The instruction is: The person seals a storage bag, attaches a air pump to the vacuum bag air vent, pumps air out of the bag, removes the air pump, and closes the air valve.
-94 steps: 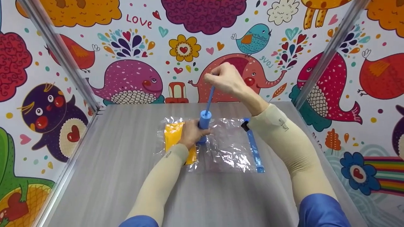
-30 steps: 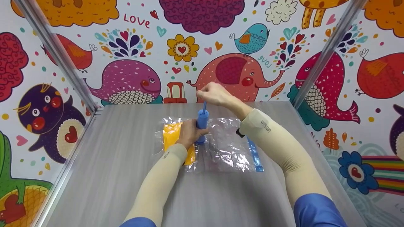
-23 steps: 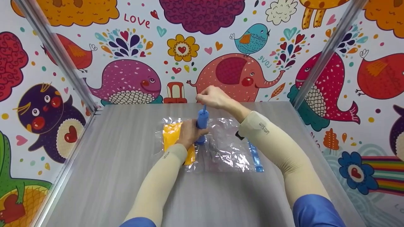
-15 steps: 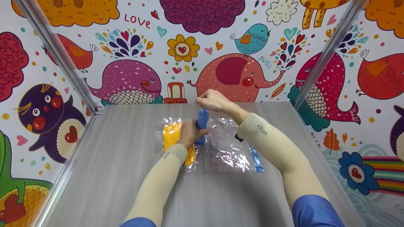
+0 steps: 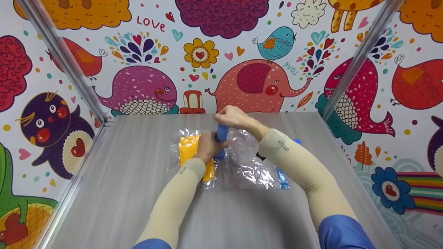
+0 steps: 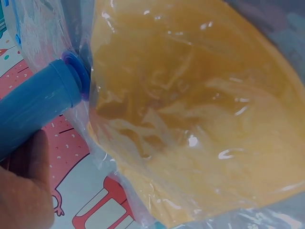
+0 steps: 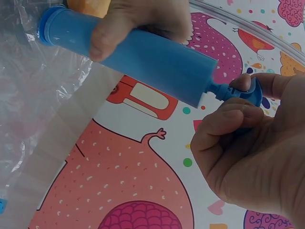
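In the head view, the right hand (image 5: 231,116) is lower than it was half a second ago, now just above the frame's centre, and the rod (image 7: 220,90) that stood out as a long stem has almost wholly sunk into the blue pump (image 5: 222,133). The right wrist view shows only a short piece of it at right, with that hand's fingers curled round the handle (image 7: 257,93). The left hand (image 5: 208,145), unmoved, grips the barrel. The pump stands near the frame's centre, slightly tilted, its foot on the clear bag (image 5: 249,155), just right of the yellow contents (image 5: 188,147). This push stroke looks close to its end, while the bag shows no obvious change in shape.
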Available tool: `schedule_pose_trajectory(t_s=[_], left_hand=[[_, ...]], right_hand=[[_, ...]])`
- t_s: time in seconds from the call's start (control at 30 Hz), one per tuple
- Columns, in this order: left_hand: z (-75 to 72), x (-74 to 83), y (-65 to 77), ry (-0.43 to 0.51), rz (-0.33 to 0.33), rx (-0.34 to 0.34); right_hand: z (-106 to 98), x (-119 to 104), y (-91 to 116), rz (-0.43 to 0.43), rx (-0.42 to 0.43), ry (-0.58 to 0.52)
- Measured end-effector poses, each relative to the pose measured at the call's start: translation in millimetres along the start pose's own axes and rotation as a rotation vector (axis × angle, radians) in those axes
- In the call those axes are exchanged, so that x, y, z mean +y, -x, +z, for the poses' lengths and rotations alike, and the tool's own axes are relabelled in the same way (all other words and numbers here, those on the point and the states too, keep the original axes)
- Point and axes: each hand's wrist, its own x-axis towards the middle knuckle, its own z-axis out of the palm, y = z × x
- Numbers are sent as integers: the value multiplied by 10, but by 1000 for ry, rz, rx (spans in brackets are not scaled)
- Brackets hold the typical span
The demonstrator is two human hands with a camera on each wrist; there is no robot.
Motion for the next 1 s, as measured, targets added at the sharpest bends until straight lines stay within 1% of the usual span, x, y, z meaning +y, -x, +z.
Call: schedule_pose_trajectory(t_s=[0.17, 0.3, 0.53, 0.87, 1.0], left_hand=[[0, 4, 1, 2, 7, 7], [-2, -2, -6, 0, 1, 12], [7, -36, -18, -4, 13, 14], [-5, -21, -32, -10, -4, -14], [1, -18, -21, -36, 27, 3]], right_hand=[[49, 26, 4, -11, 5, -10], [68, 23, 11, -19, 14, -22], [89, 34, 25, -39, 33, -4], [31, -5, 30, -27, 34, -16], [0, -24, 43, -34, 41, -7]])
